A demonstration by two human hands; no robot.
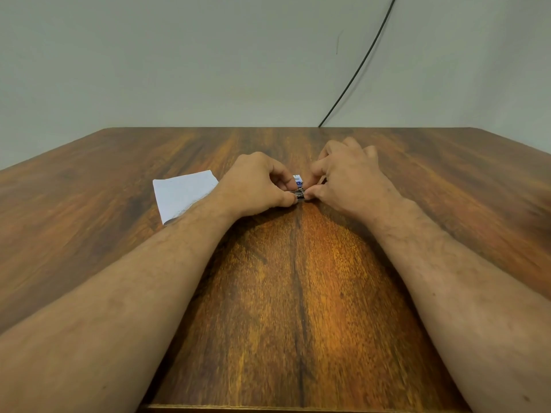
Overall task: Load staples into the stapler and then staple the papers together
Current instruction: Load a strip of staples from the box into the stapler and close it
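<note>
Both hands meet over a small metal object at the table's middle: the left hand (258, 184) has fingers curled and pinches its left end between thumb and forefinger, and the right hand (347, 171) pinches its right end the same way. Only a short silver strip of this object, taken to be the stapler (299, 194), shows between the fingertips; its body, and whether it stands open, cannot be made out. Staples themselves are too small to tell. Left of the hands, the papers (183, 195) lie flat on the table, well apart from the stapler, their near right corner hidden under the left forearm. Just behind the stapler a small white and blue box (298, 180) stands upright, its lower part hidden and print unreadable. Wooden table (298, 293), dark streaked grain, near edge cut off by the frame. Plain pale wall (179, 55) behind; a black cable (362, 62) runs down it at right, disappearing behind the table's far edge
</note>
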